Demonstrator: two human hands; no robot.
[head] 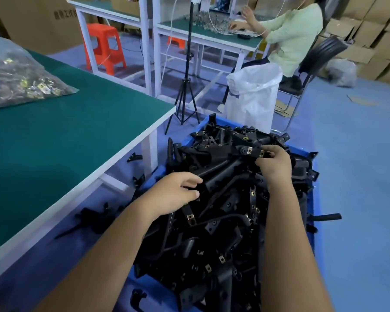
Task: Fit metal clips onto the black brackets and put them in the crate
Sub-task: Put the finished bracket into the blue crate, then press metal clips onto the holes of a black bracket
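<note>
A blue crate [311, 154] on the floor is heaped with black brackets [223, 221], many carrying small metal clips. My left hand [178, 194] grips the near end of one long black bracket [221, 174] on top of the heap. My right hand [275, 163] pinches its far end, where metal clips [249, 150] sit on the tabs. A clear bag of loose metal clips [20, 79] lies on the green table [77, 140] at the left.
Several black brackets [92, 219] lie on the blue floor beside the crate, under the table edge. A tripod [185, 86], a white sack [252, 95], an orange stool [105, 46] and a seated person [291, 34] at another table stand beyond. Cardboard boxes line the right wall.
</note>
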